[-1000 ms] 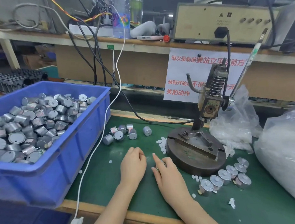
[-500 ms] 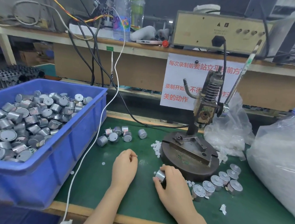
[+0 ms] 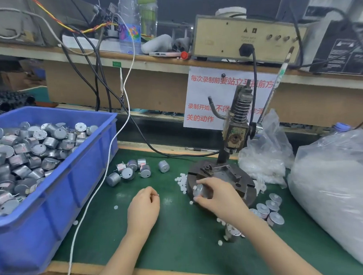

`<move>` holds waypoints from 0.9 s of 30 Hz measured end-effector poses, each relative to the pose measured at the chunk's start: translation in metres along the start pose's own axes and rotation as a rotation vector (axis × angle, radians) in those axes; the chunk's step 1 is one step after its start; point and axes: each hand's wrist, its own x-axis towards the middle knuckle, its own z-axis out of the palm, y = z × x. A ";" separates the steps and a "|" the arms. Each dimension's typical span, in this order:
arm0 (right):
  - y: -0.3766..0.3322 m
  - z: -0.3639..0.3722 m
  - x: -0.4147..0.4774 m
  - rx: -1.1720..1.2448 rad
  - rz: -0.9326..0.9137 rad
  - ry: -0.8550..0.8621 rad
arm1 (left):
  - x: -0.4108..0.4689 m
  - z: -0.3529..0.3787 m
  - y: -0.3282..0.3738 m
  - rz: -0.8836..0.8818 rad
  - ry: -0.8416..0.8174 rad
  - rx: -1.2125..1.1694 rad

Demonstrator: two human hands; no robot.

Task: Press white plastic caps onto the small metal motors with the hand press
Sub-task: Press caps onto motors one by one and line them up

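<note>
Low centre of the frame: the right hand point(image 3: 218, 196) grips one small metal motor point(image 3: 200, 191) by its round sides at the front edge of the hand press point(image 3: 236, 130) base. The left hand point(image 3: 144, 205) rests on the green worktop point(image 3: 181, 241), fingers curled (whether they pinch a cap is unclear). The motor looks stiff, smooth and probably slippery, so a side grip suits. About seven loose motors point(image 3: 134, 170) lie centre-left and at least five capped motors point(image 3: 271, 208) lower right. One blue bin point(image 3: 60, 196) holds dozens; white caps point(image 3: 181, 182) lie scattered.
</note>
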 end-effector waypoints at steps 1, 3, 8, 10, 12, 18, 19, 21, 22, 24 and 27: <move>0.005 -0.007 0.004 0.011 0.011 0.051 | 0.001 0.001 -0.001 -0.001 0.002 -0.005; 0.017 -0.016 0.012 -0.015 0.029 0.153 | 0.002 0.002 -0.003 -0.005 0.002 -0.005; 0.047 -0.014 0.025 -0.108 0.111 0.282 | 0.003 0.004 -0.002 -0.002 0.003 0.008; 0.054 -0.009 0.027 -0.118 0.145 0.285 | 0.003 0.003 -0.002 0.002 0.001 0.009; 0.061 -0.007 0.031 -0.116 0.159 0.297 | 0.003 0.003 -0.002 0.004 0.001 0.008; 0.067 -0.011 0.037 -0.080 0.229 0.298 | 0.002 0.002 -0.001 -0.012 0.017 -0.012; 0.067 -0.012 0.037 -0.082 0.231 0.291 | 0.002 0.002 -0.001 -0.014 0.015 -0.011; 0.066 -0.012 0.037 -0.078 0.238 0.252 | 0.002 0.001 0.000 -0.015 0.012 -0.008; 0.065 -0.013 0.036 -0.045 0.244 0.216 | 0.001 0.000 0.001 -0.017 0.010 -0.006; 0.062 -0.014 0.033 0.152 0.254 0.180 | 0.000 0.000 0.001 -0.019 0.009 -0.012; 0.055 -0.029 0.031 0.565 0.366 0.252 | 0.000 0.000 0.000 -0.019 0.021 -0.037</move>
